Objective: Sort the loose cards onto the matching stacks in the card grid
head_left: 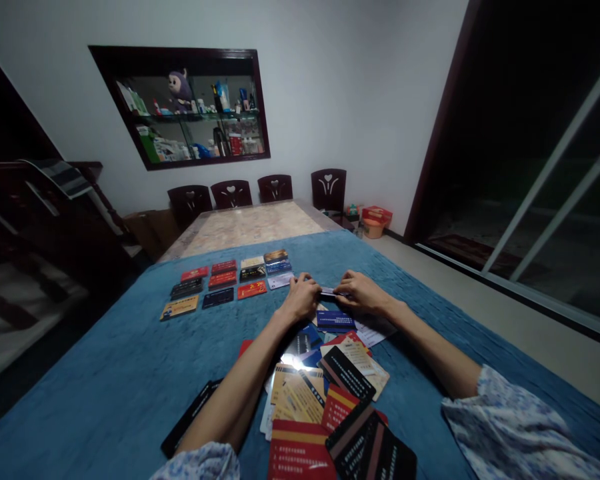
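Blue cloth (105,373) covers the counter (250,227). Left hand (300,300) and right hand (363,293), equally near, have their fingers closed on the ends of one card (329,291), which lies crosswise just right of the laid-out rows (225,280).

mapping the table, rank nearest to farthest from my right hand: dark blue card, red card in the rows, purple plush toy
1. dark blue card, just under right hand
2. red card, farther left
3. purple plush toy, wall shelf
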The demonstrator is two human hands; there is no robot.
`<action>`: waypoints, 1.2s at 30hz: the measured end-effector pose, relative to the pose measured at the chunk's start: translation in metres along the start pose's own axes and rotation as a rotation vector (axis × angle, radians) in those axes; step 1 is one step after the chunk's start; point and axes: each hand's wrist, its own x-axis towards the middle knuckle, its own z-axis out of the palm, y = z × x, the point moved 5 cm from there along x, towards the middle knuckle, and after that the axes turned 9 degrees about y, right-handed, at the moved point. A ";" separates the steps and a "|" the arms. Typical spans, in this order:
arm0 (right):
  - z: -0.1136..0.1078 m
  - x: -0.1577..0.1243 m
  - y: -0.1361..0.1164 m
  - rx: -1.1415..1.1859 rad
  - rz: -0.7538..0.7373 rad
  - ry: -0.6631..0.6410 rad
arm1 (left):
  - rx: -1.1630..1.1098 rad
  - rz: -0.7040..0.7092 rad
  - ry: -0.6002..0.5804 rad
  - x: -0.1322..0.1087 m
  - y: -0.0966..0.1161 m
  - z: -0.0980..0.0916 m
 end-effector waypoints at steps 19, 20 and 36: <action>-0.004 -0.012 0.010 -0.104 0.009 0.512 | -0.145 -0.045 0.176 0.004 -0.002 -0.012; -0.004 -0.012 0.010 -0.099 0.025 0.502 | -0.149 -0.050 0.176 0.004 -0.003 -0.012; 0.006 -0.011 0.008 -0.139 0.176 0.358 | -0.079 -0.074 0.200 0.001 -0.001 -0.010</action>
